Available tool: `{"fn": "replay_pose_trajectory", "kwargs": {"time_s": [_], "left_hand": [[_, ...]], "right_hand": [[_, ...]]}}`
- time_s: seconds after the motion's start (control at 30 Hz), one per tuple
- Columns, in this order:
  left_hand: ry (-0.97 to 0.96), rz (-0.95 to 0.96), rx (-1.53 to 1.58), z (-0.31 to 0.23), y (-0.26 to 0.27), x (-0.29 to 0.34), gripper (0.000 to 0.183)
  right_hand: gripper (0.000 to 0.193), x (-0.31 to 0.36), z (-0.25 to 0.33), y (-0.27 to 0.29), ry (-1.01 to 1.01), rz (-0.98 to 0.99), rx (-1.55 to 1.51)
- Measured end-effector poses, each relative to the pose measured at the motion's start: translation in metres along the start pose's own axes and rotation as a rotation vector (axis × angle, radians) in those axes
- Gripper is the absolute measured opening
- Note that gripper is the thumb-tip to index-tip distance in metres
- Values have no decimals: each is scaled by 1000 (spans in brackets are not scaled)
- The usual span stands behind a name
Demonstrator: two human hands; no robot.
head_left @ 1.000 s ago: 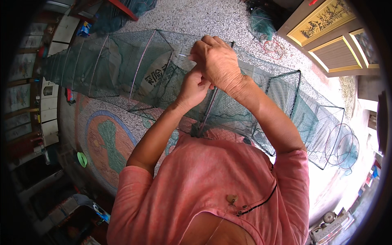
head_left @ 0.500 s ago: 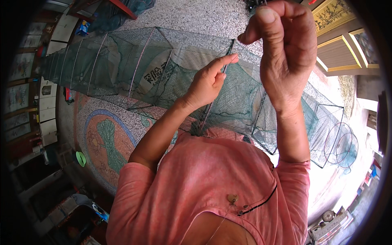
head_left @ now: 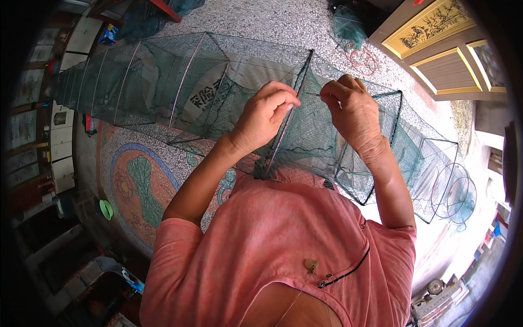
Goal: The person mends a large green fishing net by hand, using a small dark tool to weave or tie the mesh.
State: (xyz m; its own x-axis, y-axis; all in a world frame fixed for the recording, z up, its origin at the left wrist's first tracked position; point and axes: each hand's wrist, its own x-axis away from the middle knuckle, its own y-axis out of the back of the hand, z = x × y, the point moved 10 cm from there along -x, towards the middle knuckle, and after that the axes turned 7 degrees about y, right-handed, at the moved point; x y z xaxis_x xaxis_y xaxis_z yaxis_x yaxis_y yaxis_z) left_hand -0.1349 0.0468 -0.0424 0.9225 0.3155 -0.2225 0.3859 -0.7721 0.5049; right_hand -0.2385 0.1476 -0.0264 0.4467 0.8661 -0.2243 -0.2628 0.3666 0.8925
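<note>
A long green mesh fish trap (head_left: 321, 131) with rectangular frames stretches across my front, over my lap. My left hand (head_left: 268, 115) is closed, thumb and index finger pinched on the netting beside a dark frame bar (head_left: 283, 128). Just right of that bar my right hand (head_left: 354, 111) has its fingers pinched together. From its fingertips a thin, needle-like tool (head_left: 313, 94) points left, toward my left fingertips. The gap between the hands is small. Any thread is too fine to make out.
Pale printed sacking (head_left: 204, 101) shows through the mesh. Beyond lies more bundled netting (head_left: 348, 27) beside a red ring (head_left: 363, 62). A panelled yellow-edged door (head_left: 447, 71) stands at the far right. A green dish (head_left: 106, 210) is on the left; the floor is speckled with a coloured pattern.
My right hand has come down from high at the upper right to beside the frame bar. My left hand has moved slightly left and down, its index finger now bent in.
</note>
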Motion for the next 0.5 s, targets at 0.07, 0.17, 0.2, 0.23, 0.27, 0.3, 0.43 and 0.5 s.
{"fn": "replay_pose_trajectory", "kwargs": {"time_s": [0.07,0.17,0.2,0.23,0.27,0.3,0.43,0.5], "left_hand": [[20,-5,4,6,-2,2,11],[178,40,119,23,-5,2,10],[239,60,169,25,-6,1,9],[300,81,220,30,-8,2,9],[319,80,276,34,-9,3,9],[335,82,335,40,-12,4,9],[444,116,528,54,-17,8,9],[472,93,554,56,-18,8,9]], "right_hand": [[4,0,1,-6,16,-5,18],[4,0,-1,-14,5,-50,-42],[5,1,-4,-17,-24,-53,-82],[5,1,-6,-20,-53,-56,-122],[5,2,-9,-24,-76,-65,-173],[5,3,-13,-27,-102,-73,-220],[11,5,-14,-37,-141,-126,-378],[12,3,-9,-35,-123,-234,-386]]}}
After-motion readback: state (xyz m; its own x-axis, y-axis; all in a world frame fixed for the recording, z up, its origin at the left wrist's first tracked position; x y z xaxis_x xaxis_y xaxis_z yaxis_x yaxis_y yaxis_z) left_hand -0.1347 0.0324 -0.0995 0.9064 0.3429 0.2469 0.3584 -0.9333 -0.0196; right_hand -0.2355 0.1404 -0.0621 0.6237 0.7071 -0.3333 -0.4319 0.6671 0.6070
